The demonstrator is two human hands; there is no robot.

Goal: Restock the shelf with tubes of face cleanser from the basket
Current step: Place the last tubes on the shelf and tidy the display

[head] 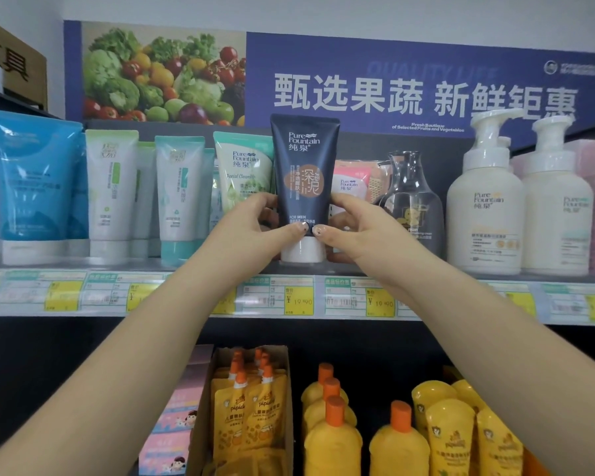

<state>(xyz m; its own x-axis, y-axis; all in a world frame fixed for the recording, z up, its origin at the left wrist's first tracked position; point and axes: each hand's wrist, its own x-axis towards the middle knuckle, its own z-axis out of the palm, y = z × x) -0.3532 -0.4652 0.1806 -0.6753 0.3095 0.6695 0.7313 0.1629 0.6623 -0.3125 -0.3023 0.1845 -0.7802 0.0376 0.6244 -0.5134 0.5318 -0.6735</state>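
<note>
A dark navy tube of face cleanser [303, 166] with a white cap stands upright, cap down, on the upper shelf [426, 280]. My left hand [258, 225] grips its lower left side, thumb on the front near the cap. My right hand [354, 228] grips the lower right side the same way. To its left stand a green-and-white cleanser tube [243, 173], teal tubes [179, 194] and pale green tubes [110, 190]. The basket is out of view.
A dark clear pump bottle [409, 201] and two cream foam-pump bottles [485, 207] stand right of the tube. A large blue tube [35, 187] is at far left. Price tags line the shelf edge. Below are yellow bottles [334, 441] and a carton of pouches [248, 407].
</note>
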